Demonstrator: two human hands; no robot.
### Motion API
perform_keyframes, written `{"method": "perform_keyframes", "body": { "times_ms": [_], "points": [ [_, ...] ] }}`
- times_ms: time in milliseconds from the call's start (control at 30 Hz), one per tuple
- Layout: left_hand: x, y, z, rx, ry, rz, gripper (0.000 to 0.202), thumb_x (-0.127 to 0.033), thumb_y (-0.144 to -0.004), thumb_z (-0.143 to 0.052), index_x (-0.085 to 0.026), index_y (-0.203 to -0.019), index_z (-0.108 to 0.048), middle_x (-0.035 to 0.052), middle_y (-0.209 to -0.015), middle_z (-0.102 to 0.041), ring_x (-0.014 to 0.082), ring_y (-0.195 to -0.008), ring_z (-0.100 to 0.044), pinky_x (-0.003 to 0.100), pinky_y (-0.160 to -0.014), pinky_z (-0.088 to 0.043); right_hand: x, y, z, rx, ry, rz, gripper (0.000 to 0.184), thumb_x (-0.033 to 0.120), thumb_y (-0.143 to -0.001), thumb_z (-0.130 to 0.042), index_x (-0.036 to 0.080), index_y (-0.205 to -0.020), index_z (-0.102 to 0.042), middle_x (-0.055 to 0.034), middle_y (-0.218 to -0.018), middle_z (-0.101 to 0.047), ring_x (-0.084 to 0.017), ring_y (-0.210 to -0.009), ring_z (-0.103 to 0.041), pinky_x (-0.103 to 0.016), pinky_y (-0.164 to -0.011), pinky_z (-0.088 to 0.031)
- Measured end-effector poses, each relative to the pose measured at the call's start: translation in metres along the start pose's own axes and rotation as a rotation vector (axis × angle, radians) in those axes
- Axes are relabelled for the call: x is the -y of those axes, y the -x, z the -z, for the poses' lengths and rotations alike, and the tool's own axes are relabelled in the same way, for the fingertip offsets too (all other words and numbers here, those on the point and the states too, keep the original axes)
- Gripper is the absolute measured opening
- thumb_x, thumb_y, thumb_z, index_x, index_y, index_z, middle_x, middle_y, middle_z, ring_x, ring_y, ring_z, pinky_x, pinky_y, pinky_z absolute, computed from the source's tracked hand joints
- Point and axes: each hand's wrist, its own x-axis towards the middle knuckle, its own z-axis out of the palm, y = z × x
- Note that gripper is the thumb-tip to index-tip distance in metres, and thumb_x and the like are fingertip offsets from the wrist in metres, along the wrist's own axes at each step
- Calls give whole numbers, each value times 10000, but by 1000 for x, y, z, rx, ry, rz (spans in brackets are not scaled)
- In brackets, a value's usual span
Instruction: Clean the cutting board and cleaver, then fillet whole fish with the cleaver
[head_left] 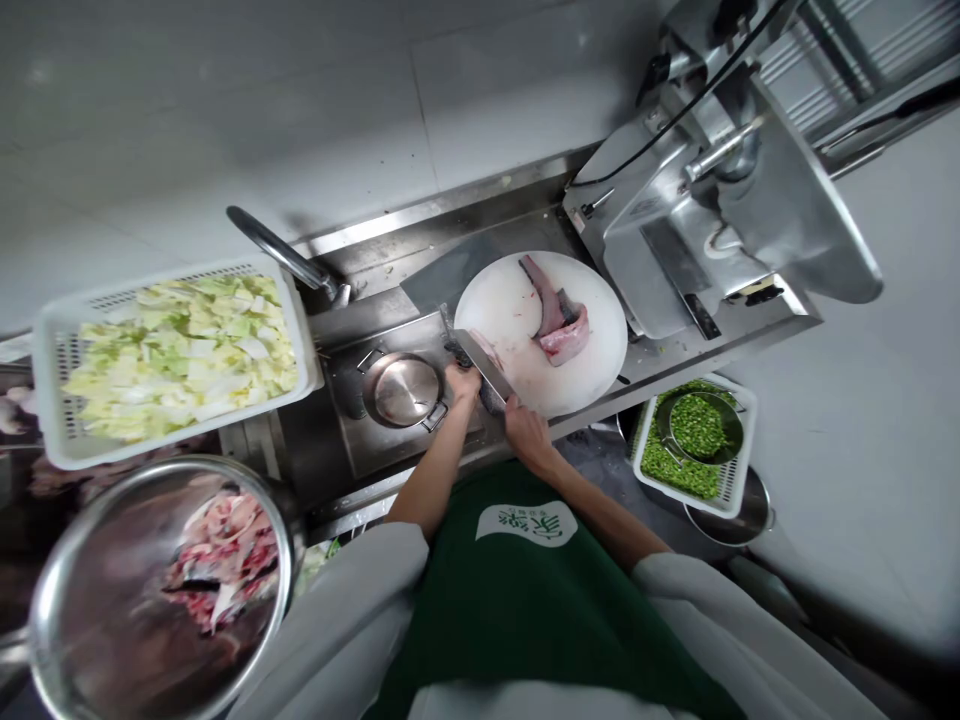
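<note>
My right hand (527,432) is closed round the handle of a wide-bladed kitchen knife (484,362). The blade points up and to the left, over the near left part of a round white cutting board (517,375). Close beside the blade, my left hand (463,382) grips a dark-skinned piece of fish (491,398) at the board's left edge; knife and fingers hide part of it. Farther right on the board lie pinkish fish fillets (555,325) with grey skin. Faint red stains mark the board's surface.
Left of the board stands a two-handled steel pot (405,390). A white basket of chopped cabbage (304,350) and a large pot (45,640) holding fish pieces are farther left. A metal slicer (795,200) stands right, above a basket of chopped greens (750,420).
</note>
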Motion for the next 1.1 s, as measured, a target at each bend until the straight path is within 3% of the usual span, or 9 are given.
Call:
{"method": "perform_keyframes", "body": {
  "times_ms": [100,300,533,700,767,833,967,1033,1100],
  "points": [
    [5,0,2,43,-57,-29,351,-235,-626,-776,-120,-958,-764,120,-925,-801,282,-956,-753,334,-766,-594,6,3,0,5,11,-23,475,79,-1062,-271,21,-1508,-424,-251,-1102,-757,-280,-1072,-770,-372,-906,-577],
    [0,-1,7,50,-133,-89,273,-229,-655,-774,-142,-912,-747,111,-906,-792,270,-894,-744,332,-774,-570,30,-26,13,-42,-49,-70,501,148,-1092,-228,9,-1540,-403,-253,-1113,-759,-286,-1080,-765,-384,-924,-578],
    [-7,10,11,87,-181,-116,200,-196,-705,-759,-154,-898,-727,118,-899,-789,272,-869,-726,328,-762,-532,17,6,-8,13,-35,-144,472,98,-1064,-260,47,-1484,-470,-228,-1062,-773,-294,-1009,-777,-389,-878,-588],
    [-8,16,9,110,-183,-86,243,-192,-739,-729,-179,-981,-716,130,-1006,-796,284,-985,-738,343,-855,-547,45,-50,20,-90,-68,-147,503,125,-1086,-199,17,-1511,-445,-279,-1179,-737,-291,-1108,-749,-375,-919,-575],
    [-10,15,8,93,-178,-74,259,-199,-766,-714,-180,-1025,-710,143,-1071,-793,290,-1039,-738,359,-905,-551,45,-58,26,-99,-68,-142,515,104,-1074,-218,1,-1547,-393,-280,-1195,-732,-298,-1118,-744,-388,-929,-573],
    [-10,14,8,84,-165,-81,272,-205,-796,-696,-175,-1066,-704,157,-1121,-786,296,-1070,-738,374,-936,-551,37,-41,22,-45,-77,-151,515,106,-1066,-275,-5,-1561,-364,-267,-1168,-743,-302,-1105,-749,-391,-935,-569],
    [-9,15,9,78,-181,-110,265,-216,-817,-694,-164,-1077,-696,171,-1120,-780,307,-1076,-738,379,-940,-550,17,16,3,56,-104,-226,430,87,-1050,-318,32,-1440,-491,-223,-1072,-769,-293,-1029,-767,-373,-903,-565],
    [-7,17,9,91,-215,-123,247,-219,-818,-696,-170,-1060,-694,154,-1080,-784,304,-1037,-742,378,-922,-553,17,21,1,61,-111,-242,394,96,-1058,-318,49,-1389,-528,-216,-1054,-770,-285,-1005,-768,-367,-891,-562],
    [-4,19,9,119,-238,-137,243,-203,-803,-699,-178,-1044,-692,130,-1039,-786,298,-997,-744,381,-912,-556,24,0,5,40,-119,-230,400,116,-1072,-321,55,-1423,-503,-227,-1092,-761,-275,-1043,-758,-355,-911,-552]
  ]
}}
